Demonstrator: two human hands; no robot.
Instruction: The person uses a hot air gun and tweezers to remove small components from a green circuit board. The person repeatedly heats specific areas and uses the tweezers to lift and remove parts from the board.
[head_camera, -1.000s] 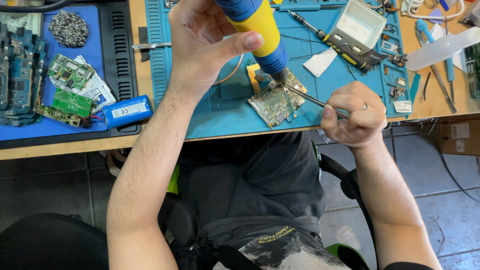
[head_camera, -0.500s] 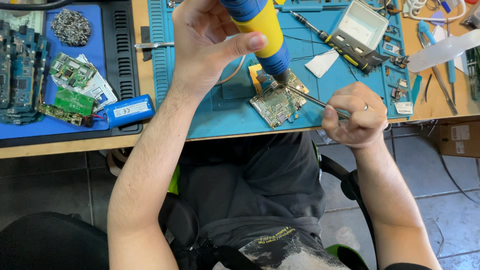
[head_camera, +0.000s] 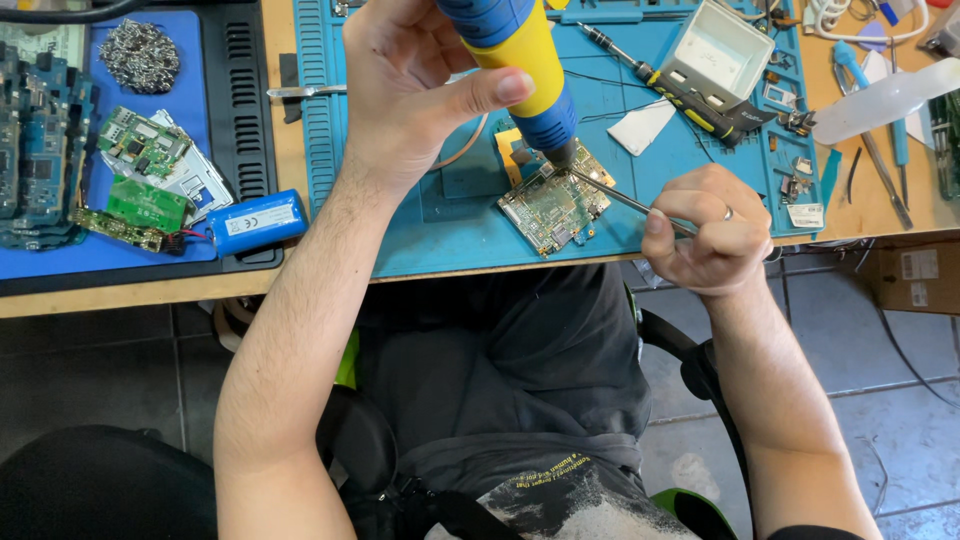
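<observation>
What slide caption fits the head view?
Left hand aims hot-air tool at circuit board; right hand holds tweezers.

circuit board (head_camera: 553, 205) on mat (head_camera: 450, 235), battery pack (head_camera: 256, 222) to its left

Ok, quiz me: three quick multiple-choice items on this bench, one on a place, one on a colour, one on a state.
1. Where does the circuit board being worked on lie?
A. on the teal mat
B. on the floor
C. on the black tray

2. What colours is the tool handle in the left hand?
A. red and white
B. blue and yellow
C. all black

3. How is the right hand?
A. flat and empty
B. closed on thin tweezers
C. out of view

1 A, the board rests on the mat; 2 B, blue ends and a yellow middle; 3 B, fingers pinch the tweezers, whose tip reaches the board.
</observation>
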